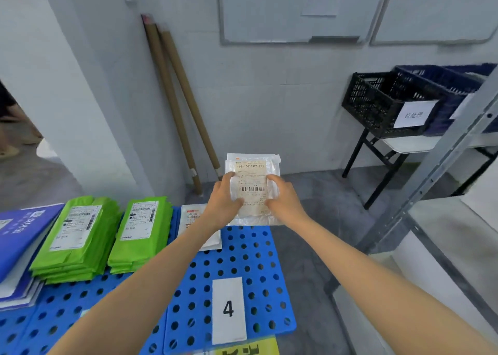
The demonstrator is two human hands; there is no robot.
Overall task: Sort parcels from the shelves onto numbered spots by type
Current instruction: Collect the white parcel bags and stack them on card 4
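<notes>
Over the "4" label (229, 310), your left hand (225, 200) and right hand (283, 198) are gripping a clear parcel (252, 187); the black crate's (377, 107) contents aren't showing.

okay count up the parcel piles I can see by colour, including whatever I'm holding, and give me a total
Green stacks: 2
Blue stack: 1
White or clear pile on the pallet: 1
White or clear parcels held in both hands: 1 bundle, at least two pieces
Total: 5 groups. Pieces inside each stack can't be counted from this view.
</notes>
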